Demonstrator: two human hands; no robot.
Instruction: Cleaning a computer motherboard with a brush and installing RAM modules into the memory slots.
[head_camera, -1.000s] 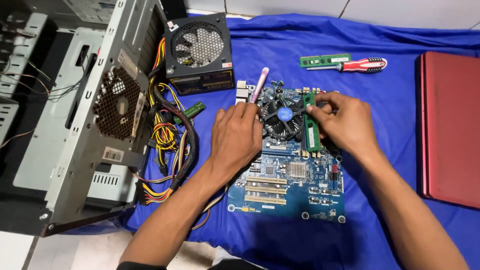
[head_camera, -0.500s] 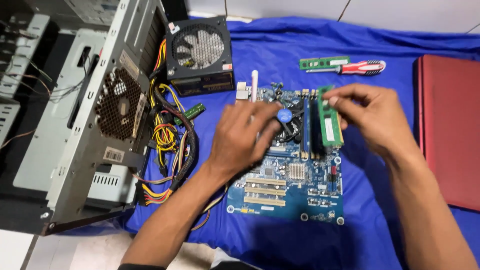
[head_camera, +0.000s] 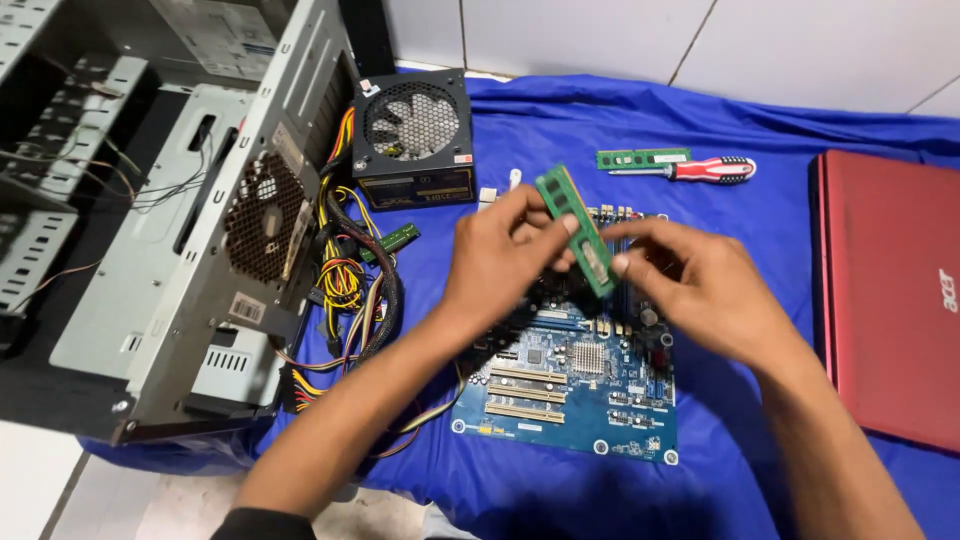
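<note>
both hands (head_camera: 600, 265) hold a green memory stick (head_camera: 575, 230) above the blue motherboard (head_camera: 570, 390).

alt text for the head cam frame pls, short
Both hands, left hand and right hand, hold a green memory stick above a blue motherboard on a blue cloth. An open computer case and power supply sit left; a red-handled screwdriver, second memory stick and red laptop right.
</note>
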